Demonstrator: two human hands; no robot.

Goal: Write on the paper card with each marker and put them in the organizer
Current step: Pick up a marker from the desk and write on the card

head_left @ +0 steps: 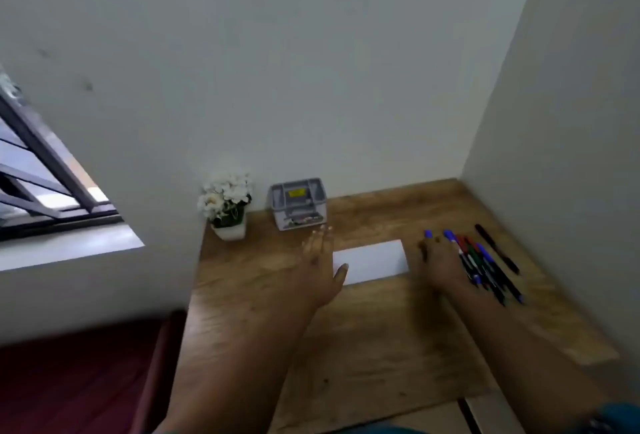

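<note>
Evidently still at the start: blank white paper card (pixel 370 262) flat mid-desk, nothing written. Left hand (pixel 320 260) flat, fingers straight, thumb on card's left edge. Right hand (pixel 441 262) over bunched markers (pixel 485 267); grasp impossible to tell. Next: single one out, uncap. Grey organizer (pixel 298 203) behind, near wall.

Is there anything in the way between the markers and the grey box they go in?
Only the paper card lies flat between the markers and the organizer. It is low, so nothing visible really blocks a lifted marker.
</note>
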